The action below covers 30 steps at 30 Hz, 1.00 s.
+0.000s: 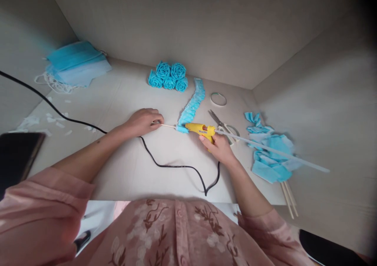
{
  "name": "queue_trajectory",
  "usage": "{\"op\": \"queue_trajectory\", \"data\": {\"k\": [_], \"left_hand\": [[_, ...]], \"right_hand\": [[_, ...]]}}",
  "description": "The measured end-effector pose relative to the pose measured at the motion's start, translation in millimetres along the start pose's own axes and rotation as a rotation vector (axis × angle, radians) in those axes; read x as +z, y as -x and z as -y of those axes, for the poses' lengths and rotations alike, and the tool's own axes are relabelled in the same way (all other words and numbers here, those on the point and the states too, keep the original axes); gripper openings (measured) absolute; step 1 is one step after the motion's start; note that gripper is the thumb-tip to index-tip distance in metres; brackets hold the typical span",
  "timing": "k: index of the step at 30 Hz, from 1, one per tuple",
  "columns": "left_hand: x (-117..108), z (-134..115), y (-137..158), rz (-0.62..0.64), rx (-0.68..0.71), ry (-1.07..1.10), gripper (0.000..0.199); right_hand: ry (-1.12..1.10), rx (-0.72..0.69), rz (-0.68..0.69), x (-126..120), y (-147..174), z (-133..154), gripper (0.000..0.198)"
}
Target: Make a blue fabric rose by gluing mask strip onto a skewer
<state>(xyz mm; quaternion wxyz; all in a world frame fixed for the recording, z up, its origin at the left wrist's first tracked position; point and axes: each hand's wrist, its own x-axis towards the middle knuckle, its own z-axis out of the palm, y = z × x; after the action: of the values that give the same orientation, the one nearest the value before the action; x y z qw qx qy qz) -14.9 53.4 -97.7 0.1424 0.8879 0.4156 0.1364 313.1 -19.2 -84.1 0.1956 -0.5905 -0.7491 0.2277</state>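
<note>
While clamping the left grip [143, 121] on a thin pale stick [169, 125], expect little weight and fair stiffness; hold by the bare shaft. Next, at the stick's right end, find a gathered blue strip [191, 107], running away across the desk [167, 146]; cannot tell whether wrapped around the stick or only touching. Expect something light, soft and easily creased; pinch by one edge. Farther right, clamped in the right grip [219, 146], find a yellow glue gun [200, 129], tip at or just beside the strip's near end; probably rigid and heavier, perhaps tugged by its cord [176, 166], best held by the handle.
</note>
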Motion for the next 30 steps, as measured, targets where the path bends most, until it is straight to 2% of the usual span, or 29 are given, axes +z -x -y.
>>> {"op": "queue_trajectory", "data": {"k": [14,21,30], "left_hand": [[-0.7,-0.5,1.2,0.001,0.018,-0.02,0.023],[-3.3,-1.1,2.0,0.004,0.074,-0.049,0.035],[-2.3,-1.1,1.2,-0.008,0.073,-0.078,0.032]], "right_hand": [[0.125,-0.008,0.013,-1.3,-1.7,-2.3,0.032],[0.137,0.011,0.047,-0.9,-1.7,-3.2,0.034],[0.119,-0.017,0.031,-1.7,-1.8,-4.6,0.035]]}}
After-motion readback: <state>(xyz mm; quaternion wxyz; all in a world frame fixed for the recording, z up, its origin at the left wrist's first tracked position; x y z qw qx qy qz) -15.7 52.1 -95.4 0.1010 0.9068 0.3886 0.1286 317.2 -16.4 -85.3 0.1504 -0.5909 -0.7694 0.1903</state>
